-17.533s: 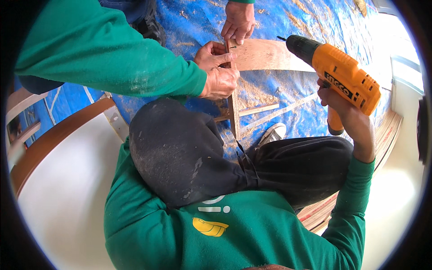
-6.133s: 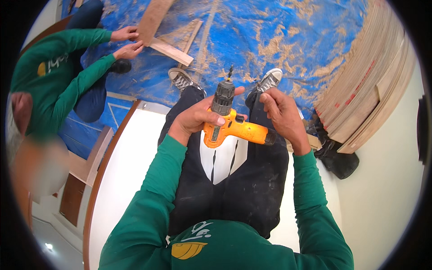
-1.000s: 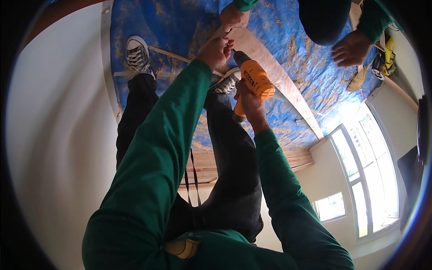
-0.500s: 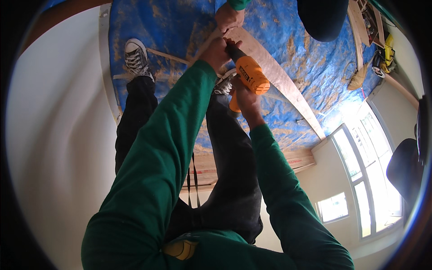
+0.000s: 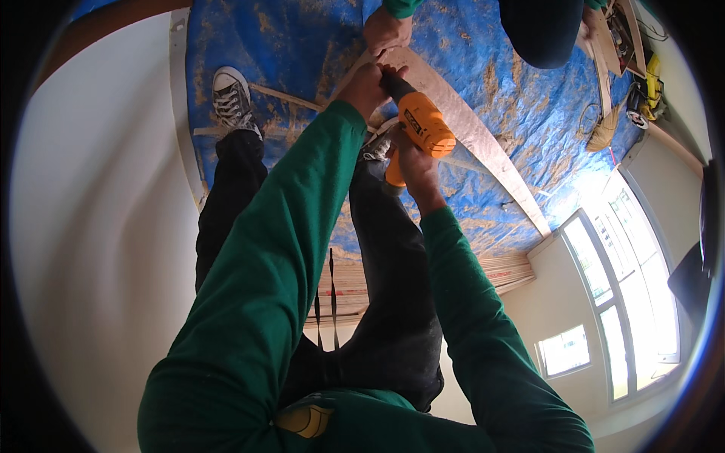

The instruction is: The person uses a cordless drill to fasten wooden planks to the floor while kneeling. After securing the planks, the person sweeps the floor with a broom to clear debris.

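Note:
An orange cordless drill [image 5: 425, 124] with a black front end points away from me, toward the end of a long wooden board [image 5: 483, 136]. My right hand [image 5: 417, 166] is wrapped round its handle. Just at the drill's front end my left hand [image 5: 364, 92] is closed, its fingertips showing beyond the black nose. What those fingers pinch, and the tip of the drill, are hidden. Another person's hand [image 5: 387, 32], in a green sleeve, is closed at the same board end, right beyond mine.
Blue, dust-covered sheeting [image 5: 294, 45] covers the floor. Thin wood strips [image 5: 283, 96] lie near my left shoe [image 5: 230, 94]. The other person's dark knee [image 5: 542, 34] is at the far right. A white wall [image 5: 98, 189] stands left; stacked boards [image 5: 498, 272] lie below the long board.
Both hands and the drill keep nearly the same place. The whole view has shifted slightly. At the far right, the other person's second hand now shows beside the knee.

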A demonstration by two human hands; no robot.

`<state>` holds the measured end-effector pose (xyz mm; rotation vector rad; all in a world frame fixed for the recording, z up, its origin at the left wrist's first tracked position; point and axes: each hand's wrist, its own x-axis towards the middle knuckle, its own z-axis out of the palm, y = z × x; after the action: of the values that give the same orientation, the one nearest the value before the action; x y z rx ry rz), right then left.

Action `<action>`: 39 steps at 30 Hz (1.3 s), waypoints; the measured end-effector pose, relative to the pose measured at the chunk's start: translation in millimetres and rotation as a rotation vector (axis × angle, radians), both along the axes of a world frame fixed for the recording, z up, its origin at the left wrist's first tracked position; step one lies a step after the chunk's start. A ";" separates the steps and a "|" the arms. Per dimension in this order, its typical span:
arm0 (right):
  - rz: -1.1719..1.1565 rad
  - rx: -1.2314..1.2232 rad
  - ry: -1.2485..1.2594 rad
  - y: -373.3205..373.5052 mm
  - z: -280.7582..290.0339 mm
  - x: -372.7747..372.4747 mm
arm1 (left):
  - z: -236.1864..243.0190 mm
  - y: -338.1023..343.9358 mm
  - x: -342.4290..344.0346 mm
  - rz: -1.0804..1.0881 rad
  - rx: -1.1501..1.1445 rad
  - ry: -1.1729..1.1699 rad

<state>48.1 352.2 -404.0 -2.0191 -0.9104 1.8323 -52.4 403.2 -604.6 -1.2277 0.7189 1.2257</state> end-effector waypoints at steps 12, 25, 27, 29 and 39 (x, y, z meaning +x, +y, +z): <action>0.289 0.162 -0.122 3.1 -10.6 11.3 | 0.5 -11.8 1.6 0.021 0.151 0.034; 0.189 0.029 -0.100 6.9 -6.8 3.7 | 9.3 -4.6 0.4 -0.111 0.071 0.085; 0.218 0.062 -0.123 5.7 -10.3 4.6 | 7.5 -5.8 0.7 -0.105 0.097 0.075; 0.258 0.109 -0.135 6.9 -14.3 6.1 | 3.7 -6.5 1.1 -0.096 0.093 0.062; 0.207 0.019 -0.116 18.7 -6.2 -1.3 | 8.8 3.6 -3.5 -0.140 -0.003 0.003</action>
<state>46.7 371.0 -410.2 -2.1070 -1.2060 1.8142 -55.9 406.7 -595.8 -1.1585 0.7959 1.1112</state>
